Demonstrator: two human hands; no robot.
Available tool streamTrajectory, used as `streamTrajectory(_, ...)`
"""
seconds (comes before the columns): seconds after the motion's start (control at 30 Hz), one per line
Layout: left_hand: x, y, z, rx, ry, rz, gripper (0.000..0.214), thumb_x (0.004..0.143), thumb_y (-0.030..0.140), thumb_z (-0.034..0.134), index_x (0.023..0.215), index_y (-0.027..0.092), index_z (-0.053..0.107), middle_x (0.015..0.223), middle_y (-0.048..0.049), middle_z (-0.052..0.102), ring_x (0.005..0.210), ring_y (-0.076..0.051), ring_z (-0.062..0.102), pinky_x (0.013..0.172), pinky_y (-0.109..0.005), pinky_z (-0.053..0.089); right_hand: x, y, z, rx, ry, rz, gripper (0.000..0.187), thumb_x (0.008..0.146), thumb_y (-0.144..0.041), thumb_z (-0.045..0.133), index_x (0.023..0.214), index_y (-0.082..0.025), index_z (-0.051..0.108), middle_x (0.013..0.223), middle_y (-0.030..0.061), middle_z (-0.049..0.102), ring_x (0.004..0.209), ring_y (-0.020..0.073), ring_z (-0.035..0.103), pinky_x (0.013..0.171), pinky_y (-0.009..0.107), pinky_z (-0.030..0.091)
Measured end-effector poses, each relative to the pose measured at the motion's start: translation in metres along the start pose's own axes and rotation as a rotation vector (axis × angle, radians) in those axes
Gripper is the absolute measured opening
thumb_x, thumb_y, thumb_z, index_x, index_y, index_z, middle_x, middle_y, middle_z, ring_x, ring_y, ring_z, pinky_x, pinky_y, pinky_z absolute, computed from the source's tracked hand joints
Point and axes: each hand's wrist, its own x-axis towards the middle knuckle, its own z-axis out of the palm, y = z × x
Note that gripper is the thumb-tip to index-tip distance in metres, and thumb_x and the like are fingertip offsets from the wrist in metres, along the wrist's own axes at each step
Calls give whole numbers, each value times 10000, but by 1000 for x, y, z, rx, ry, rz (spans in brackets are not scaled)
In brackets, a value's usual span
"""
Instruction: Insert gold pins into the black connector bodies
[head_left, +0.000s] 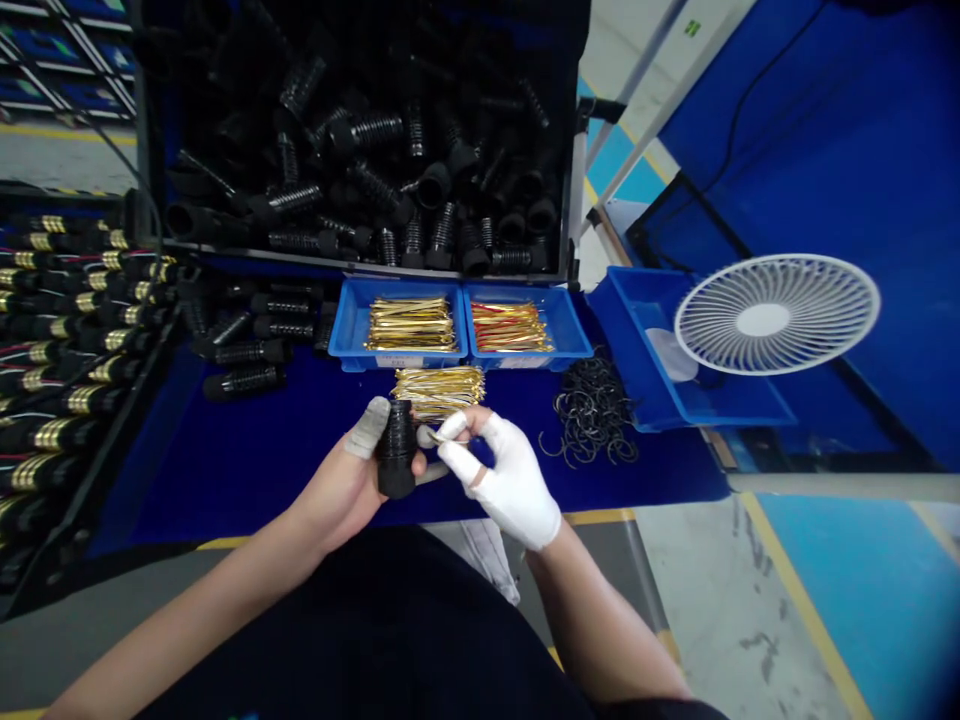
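My left hand (356,475), with a pale cover on the thumb, is wrapped round a black ribbed sleeve (397,445). The sleeve stands roughly upright, its smooth wider end toward me. Just to its right, my white-gloved right hand (499,475) pinches a small thin piece between thumb and forefinger; its kind is too small to make out. Beyond both hands lies a bundle of gold and white contact strips (439,392) on the blue table surface. The fingertips of the two hands are close together.
Two blue trays hold gold strips (411,325) and red-gold strips (510,328). A pile of black curved clips (596,410) lies at right, near a blue bin (652,350) and a white fan (776,315). Black sleeves fill a large crate (375,258); gold-banded black parts (64,400) stand left.
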Motion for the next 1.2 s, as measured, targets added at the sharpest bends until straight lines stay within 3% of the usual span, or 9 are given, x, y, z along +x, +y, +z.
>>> streamTrajectory(0.2,1,-9,8,134,87,96,591,788,657,717,1148,190,675,858,-47,705,714,-185,643,661,-285,516,3,2,11,-81,-67,24,137,875,-185,612,746,-208,572,691,-37,620,657,132,568,694,263,453)
streamTrajectory(0.4,-2,-10,1,578,115,387,384,639,249,926,951,212,705,921,-22,677,787,-167,611,726,-244,480,-1,11,15,-30,-93,-18,162,857,-231,651,748,-214,532,715,-39,578,680,137,563,673,255,469)
streamTrajectory(0.5,-4,-6,1,402,62,272,374,701,352,889,979,212,682,746,5,631,618,-127,543,613,-239,481,-10,12,10,-58,-30,-48,39,921,-220,602,885,-216,616,821,-13,647,669,131,593,678,266,491)
streamTrajectory(0.6,-6,6,-3,193,108,129,470,721,521,843,1017,184,707,745,-16,630,681,-152,591,678,-291,577,-20,20,-5,-50,162,-153,185,964,-196,545,1116,-249,635,1115,42,647,623,102,592,648,284,506)
streamTrajectory(0.7,-4,14,-10,77,118,-30,601,733,626,787,1097,152,731,788,-54,660,719,-178,640,677,-320,621,-24,30,-22,-121,352,-203,170,956,-179,578,1079,-262,660,1065,35,642,674,123,601,690,307,513)
streamTrajectory(0.83,3,-2,-19,109,10,-184,558,759,567,794,1108,137,725,781,-93,707,632,-194,678,572,-299,609,-18,29,-27,-166,87,-186,502,872,-278,743,1346,-289,578,1119,59,657,735,153,607,689,316,527)
streamTrajectory(0.9,4,-15,-21,155,-84,-284,493,789,559,770,1024,128,725,757,-117,720,602,-214,692,551,-315,605,-13,25,-20,-147,-76,-296,435,865,-271,756,1281,-297,633,1051,45,666,769,161,627,684,304,531)
streamTrajectory(1.03,-1,-25,-21,109,-209,-334,455,795,564,761,970,148,701,775,-122,733,608,-229,706,563,-321,595,-10,20,-5,-142,33,-416,78,907,-196,685,949,-260,698,831,6,622,750,154,627,703,303,524)
streamTrajectory(1.2,-5,-17,-21,108,-137,-229,412,769,520,805,930,161,680,742,-101,730,626,-225,708,597,-320,600,-13,16,-5,-136,-52,-390,194,918,-287,675,1110,-260,665,947,43,654,821,185,651,725,335,548)
